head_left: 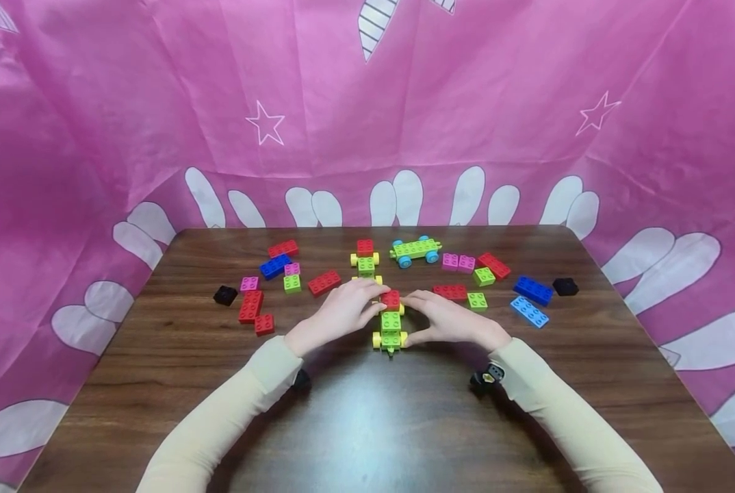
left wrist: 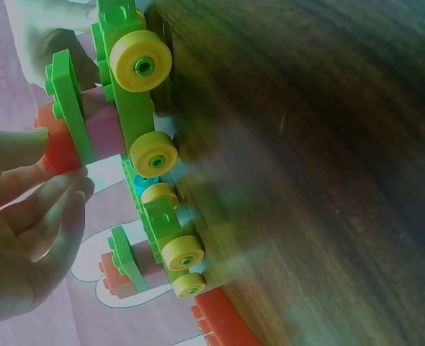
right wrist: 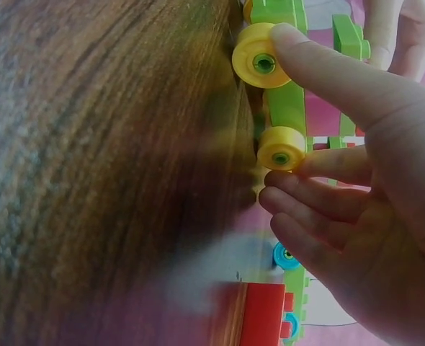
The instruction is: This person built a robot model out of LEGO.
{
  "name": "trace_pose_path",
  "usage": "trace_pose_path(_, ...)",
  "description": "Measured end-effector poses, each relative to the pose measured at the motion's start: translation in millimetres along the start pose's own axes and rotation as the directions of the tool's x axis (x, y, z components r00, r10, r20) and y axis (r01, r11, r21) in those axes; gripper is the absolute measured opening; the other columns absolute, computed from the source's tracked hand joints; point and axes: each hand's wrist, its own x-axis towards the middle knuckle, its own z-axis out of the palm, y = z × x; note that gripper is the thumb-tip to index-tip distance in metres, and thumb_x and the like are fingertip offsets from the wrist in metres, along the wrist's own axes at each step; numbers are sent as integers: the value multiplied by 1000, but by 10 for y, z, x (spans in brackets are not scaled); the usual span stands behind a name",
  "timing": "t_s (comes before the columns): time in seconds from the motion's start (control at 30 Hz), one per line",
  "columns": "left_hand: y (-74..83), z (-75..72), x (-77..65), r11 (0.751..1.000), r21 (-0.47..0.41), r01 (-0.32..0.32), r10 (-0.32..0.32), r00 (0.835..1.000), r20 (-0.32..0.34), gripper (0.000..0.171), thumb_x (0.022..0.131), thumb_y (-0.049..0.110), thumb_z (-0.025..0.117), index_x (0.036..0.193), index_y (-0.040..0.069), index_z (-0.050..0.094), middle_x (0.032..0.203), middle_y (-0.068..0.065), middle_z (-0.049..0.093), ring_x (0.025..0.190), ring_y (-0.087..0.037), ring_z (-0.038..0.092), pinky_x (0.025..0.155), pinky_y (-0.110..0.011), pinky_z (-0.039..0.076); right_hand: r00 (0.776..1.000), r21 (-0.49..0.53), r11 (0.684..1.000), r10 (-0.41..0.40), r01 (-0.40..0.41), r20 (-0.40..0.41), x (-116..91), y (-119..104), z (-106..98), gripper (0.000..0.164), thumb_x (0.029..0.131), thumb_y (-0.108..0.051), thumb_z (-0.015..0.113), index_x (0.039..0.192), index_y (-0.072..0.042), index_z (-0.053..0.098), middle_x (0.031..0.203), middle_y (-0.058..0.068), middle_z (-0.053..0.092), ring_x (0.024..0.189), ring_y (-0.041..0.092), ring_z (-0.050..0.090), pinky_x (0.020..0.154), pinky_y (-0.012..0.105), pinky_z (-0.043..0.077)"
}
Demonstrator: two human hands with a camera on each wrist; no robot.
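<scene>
A green toy car (head_left: 391,322) with yellow wheels stands between the hands. It carries a pink brick (left wrist: 104,122), a green piece above that, and a red brick (head_left: 391,299) on top. My left hand (head_left: 347,306) pinches the red brick between thumb and fingers. From the other side, my right hand (head_left: 450,316) holds the car by its wheels, thumb on the near yellow wheel (right wrist: 259,56) and index finger at the far one (right wrist: 282,148). Just behind stands a similar car (head_left: 366,263) with a red brick on top, partly hidden by the left hand.
Farther back is a green car base (head_left: 417,250) with blue wheels. Loose red bricks (head_left: 325,282), blue bricks (head_left: 533,290), pink bricks (head_left: 458,262) and green bricks (head_left: 477,301) lie left and right. Black pieces (head_left: 225,295) sit outermost. Pink cloth (head_left: 355,137) hangs behind the wooden table (head_left: 367,438).
</scene>
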Motion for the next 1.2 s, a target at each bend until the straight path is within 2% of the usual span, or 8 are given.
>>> trace_pose_path(0.2,-17,23,-2,1000,-15,6,-6,1000,-8,36,94,26,68,125,9,67,122,-8,70,112,-23,66,93,-39,57,1000,1,1000,22,-22,16,-2,-1,-9,87,80,-59,73,144,-4,50,142,14,55,129,29,55,107,50,48)
trace_pose_path(0.8,0,11,-21,1000,-6,6,-6,1000,-22,36,95,28,67,126,9,67,120,-8,71,111,-24,67,92,-38,57,1000,-6,1000,-2,2,0,-2,0,11,86,81,-58,74,143,-3,50,142,13,56,128,28,55,107,49,48)
trace_pose_path(1.2,-22,-30,-22,999,-34,21,-21,1000,21,37,96,31,65,128,12,66,125,-7,70,116,-23,65,93,-39,57,1000,-3,1000,5,-5,-3,-27,-26,7,85,82,-56,74,144,-3,49,142,14,56,128,28,55,107,50,48)
